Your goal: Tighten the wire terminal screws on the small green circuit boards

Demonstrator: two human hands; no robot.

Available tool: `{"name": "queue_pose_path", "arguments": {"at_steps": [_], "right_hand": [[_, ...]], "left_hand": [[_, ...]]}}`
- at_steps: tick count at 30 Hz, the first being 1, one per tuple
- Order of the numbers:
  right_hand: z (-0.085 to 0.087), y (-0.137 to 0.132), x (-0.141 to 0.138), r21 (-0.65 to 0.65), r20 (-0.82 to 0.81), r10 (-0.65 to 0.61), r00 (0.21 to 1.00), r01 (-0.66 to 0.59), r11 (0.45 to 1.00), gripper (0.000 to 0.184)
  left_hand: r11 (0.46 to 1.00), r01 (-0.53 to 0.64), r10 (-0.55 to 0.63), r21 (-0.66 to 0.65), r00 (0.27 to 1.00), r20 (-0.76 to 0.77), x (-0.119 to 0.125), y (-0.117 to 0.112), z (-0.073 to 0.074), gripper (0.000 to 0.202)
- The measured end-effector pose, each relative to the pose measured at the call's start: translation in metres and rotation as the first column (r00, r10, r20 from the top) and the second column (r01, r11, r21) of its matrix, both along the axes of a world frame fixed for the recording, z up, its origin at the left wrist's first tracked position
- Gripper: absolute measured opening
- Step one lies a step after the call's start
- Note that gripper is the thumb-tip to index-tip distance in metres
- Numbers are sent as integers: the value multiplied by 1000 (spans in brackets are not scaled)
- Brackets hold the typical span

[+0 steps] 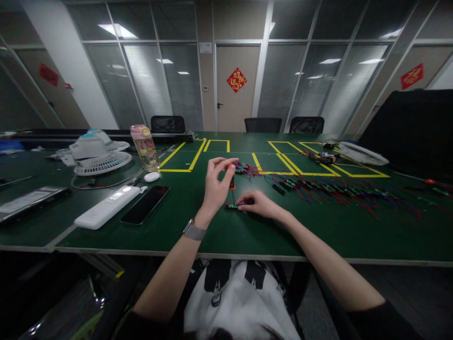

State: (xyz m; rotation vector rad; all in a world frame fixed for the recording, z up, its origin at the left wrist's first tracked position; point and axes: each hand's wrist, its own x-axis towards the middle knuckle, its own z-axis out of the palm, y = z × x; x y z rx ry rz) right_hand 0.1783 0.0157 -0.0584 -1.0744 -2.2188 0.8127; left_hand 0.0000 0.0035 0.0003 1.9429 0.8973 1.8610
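Observation:
My left hand (216, 185) is raised above the green table (212, 231), fingers closed round the red-and-black handle of a small screwdriver (231, 179) held upright, its tip pointing down. The tip meets a small green circuit board (232, 206) lying flat on the table. My right hand (257, 203) rests on the table just right of that board, fingertips pinched on its end to hold it still. A silver watch is on my left wrist.
Rows of small boards with red and blue wires (325, 189) spread to the right. Yellow tape boxes (215, 146) mark the far table. At left lie a black phone (145, 204), a white power bank (106, 207), a bottle (144, 147) and fans (99, 158).

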Motion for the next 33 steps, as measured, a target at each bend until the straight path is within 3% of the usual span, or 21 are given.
{"name": "queue_pose_path", "arguments": {"at_steps": [4, 9, 14, 20, 24, 26, 31, 33], "right_hand": [[0, 0, 0, -4, 0, 8, 1000, -8, 1000, 21], [0, 1, 0, -4, 0, 10, 1000, -10, 1000, 20], [-1, 2, 0, 17, 16, 6, 1000, -6, 1000, 20], [0, 1, 0, 11, 28, 6, 1000, -6, 1000, 21], [0, 0, 0, 0, 19, 0, 1000, 0, 1000, 20], [0, 0, 0, -2, 13, 4, 1000, -4, 1000, 21], [-2, 2, 0, -15, 8, 7, 1000, -7, 1000, 24], [-2, 2, 1, -18, 15, 8, 1000, -7, 1000, 24]], "left_hand": [[982, 181, -179, -55, 983, 40, 1, 0, 1, 29], [999, -38, 38, 12, 999, -25, 0, 0, -1, 22], [990, 141, -141, -19, 990, 3, 1, 0, -2, 31], [1000, -8, 8, 8, 1000, -29, 1, 0, -1, 25], [975, 207, -207, -74, 978, 13, 0, 2, 0, 32], [959, 260, -258, -116, 966, 33, 1, 3, 0, 31], [994, 101, -101, -26, 995, 20, 1, 3, -2, 21], [995, 96, -96, -22, 995, 10, 2, 1, -1, 23]]}}
